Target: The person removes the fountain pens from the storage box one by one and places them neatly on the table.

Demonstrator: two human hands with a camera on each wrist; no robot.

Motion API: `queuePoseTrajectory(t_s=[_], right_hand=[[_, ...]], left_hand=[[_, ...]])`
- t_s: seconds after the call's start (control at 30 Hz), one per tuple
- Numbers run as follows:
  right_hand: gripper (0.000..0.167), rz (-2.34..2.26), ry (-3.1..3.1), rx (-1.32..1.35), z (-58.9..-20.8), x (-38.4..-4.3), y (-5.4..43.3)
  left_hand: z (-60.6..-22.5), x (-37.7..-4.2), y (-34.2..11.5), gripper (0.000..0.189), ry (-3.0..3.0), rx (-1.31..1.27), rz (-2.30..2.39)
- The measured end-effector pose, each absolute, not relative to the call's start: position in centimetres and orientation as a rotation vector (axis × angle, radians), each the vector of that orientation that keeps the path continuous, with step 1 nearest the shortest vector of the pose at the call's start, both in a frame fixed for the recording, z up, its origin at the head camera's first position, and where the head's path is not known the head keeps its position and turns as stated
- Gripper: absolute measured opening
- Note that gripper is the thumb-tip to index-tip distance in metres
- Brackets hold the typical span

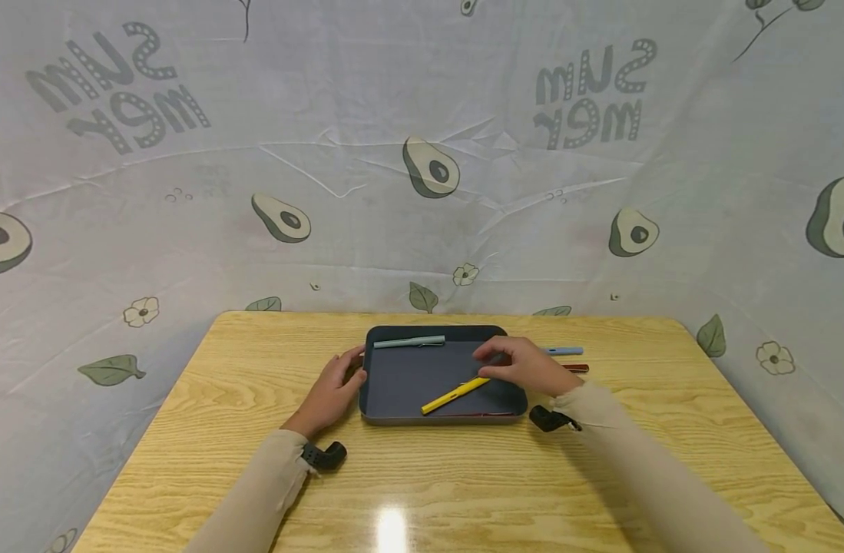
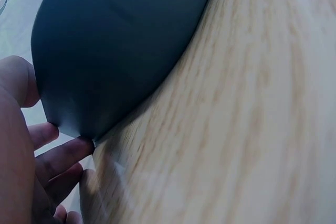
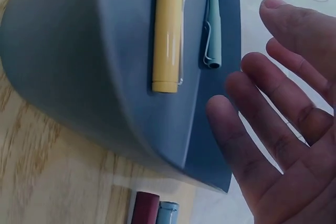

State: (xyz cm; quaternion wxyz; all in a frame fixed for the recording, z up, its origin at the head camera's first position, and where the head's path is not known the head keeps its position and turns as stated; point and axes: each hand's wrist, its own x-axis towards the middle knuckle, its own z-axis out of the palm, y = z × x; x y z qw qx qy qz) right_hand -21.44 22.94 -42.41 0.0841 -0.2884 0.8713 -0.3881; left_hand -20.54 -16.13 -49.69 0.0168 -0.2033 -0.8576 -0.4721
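Observation:
A dark grey tray [image 1: 394, 384] lies on the table, and my left hand [image 1: 333, 392] rests its fingertips against the tray's left wall. In the left wrist view those fingers [image 2: 63, 158] touch the outer side near a corner. Over the tray's right part hovers my right hand [image 1: 525, 367], fingers loosely spread with nothing between them. Just below it in the head view a yellow pen [image 1: 452, 395] lies slantwise in the tray. A grey-green pen [image 3: 213, 24] with a clip lies along the back wall. Along the front wall shows part of a red pen [image 1: 487, 415], mostly hidden.
On the table right of the tray lie a light blue pen [image 1: 565, 351] and a dark red pen [image 1: 577, 369], both partly hidden behind the right hand. A pale cloth [image 1: 366, 230] printed with avocados hangs behind the wooden table [image 1: 463, 491].

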Motion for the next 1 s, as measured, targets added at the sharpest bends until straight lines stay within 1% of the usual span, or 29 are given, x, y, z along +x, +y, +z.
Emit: queuePoseTrajectory(t_s=[0.53, 1.0], right_hand=[[0.032, -0.981, 2.637, -0.844, -42.3, -21.6, 21.6], [0.022, -0.895, 2.538, -0.847, -42.0, -22.0, 21.0]], left_hand=[[-49.1, -20.4, -16.2, 0.053, -2.694, -0.615, -1.494], [-48.7, -20.6, -16.3, 0.052, -2.707, -0.604, -1.509]])
